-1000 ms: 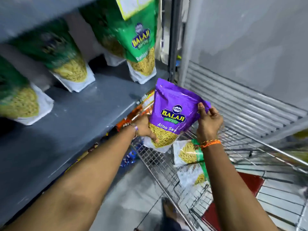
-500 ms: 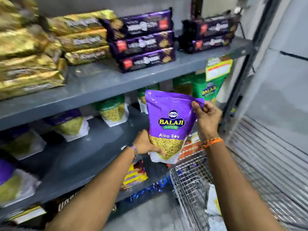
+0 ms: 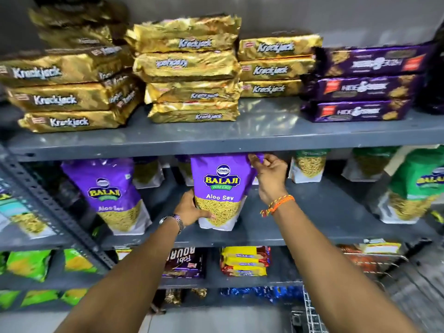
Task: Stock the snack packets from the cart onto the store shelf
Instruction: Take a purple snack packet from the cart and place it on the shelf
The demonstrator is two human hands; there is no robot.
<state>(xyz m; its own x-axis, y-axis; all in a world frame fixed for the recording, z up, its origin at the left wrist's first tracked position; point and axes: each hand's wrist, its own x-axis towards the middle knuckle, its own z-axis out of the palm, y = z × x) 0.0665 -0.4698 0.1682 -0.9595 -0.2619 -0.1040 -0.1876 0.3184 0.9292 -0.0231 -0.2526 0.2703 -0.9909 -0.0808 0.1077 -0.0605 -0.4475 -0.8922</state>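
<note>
The grey metal shelf [image 3: 312, 212] is smooth and slick, so a pouch could be sliding or toppling forward on it if it is set down off its flat base. The board above it is sitting low; the held pouch's [image 3: 222, 186] top corner is looking likely to catch and crumple there. That purple pouch is glossy, soft-sided film with loose yellow sev showing in the lower part, standing upright at the shelf's front middle, right of a matching pouch [image 3: 109, 188]. The left hand [image 3: 191, 210] is closing round its lower edge, and the right hand [image 3: 269, 174] is pinching its top corner.
</note>
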